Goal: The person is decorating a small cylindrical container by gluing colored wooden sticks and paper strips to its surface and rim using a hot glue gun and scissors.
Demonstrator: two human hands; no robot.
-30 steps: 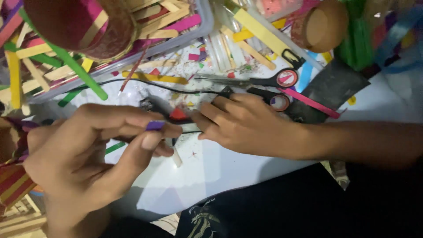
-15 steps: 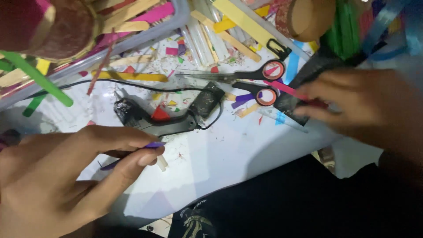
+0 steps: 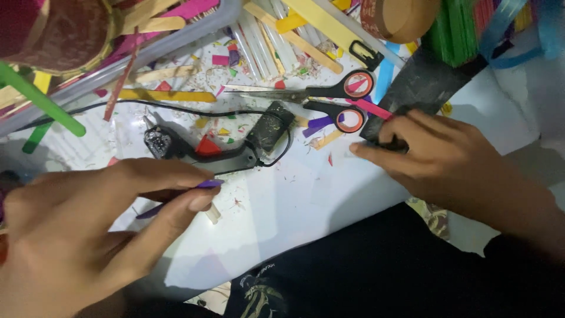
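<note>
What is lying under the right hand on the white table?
The right hand presses on the near end of a dark flat sheet. The fingers cover that end, so anything beneath them is hidden.

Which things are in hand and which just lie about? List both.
In hand:
left hand pinching a purple stick
right hand on a dark sheet

Lying about:
scissors
black glue gun
green stick
yellow stick
cardboard roll

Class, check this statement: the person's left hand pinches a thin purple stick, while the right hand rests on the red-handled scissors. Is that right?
Not quite. In the head view the right hand rests on a dark flat sheet, beside the red-handled scissors, not on them. The left hand does pinch the thin purple stick.
</note>
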